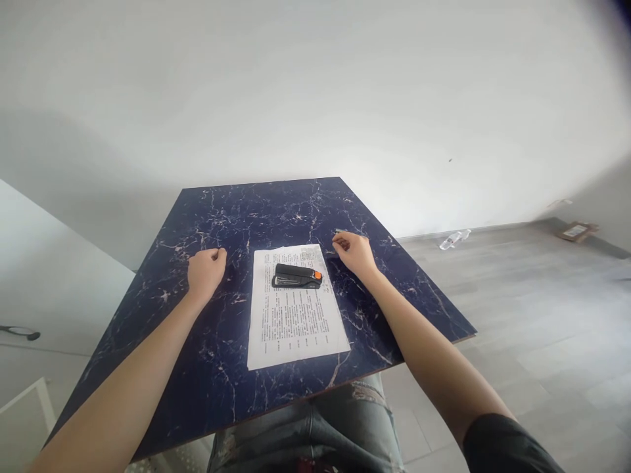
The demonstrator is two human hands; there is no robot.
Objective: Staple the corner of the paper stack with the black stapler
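A black stapler (298,276) with an orange patch at its right end lies on a stack of printed paper sheets (296,348). Left of the paper, my left hand (206,270) rests on the table as a loose fist, with nothing visible in it. My right hand (355,255) is by the paper's upper right corner, its fingers curled in and nothing visible between them. Neither hand touches the stapler or the sheets.
The dark blue, white-veined table (236,210) stands against a pale wall (315,98). On the grey floor to the right lie a clear plastic object (454,240) and a brown box-like item (576,230). A black-rimmed object (20,332) shows at far left.
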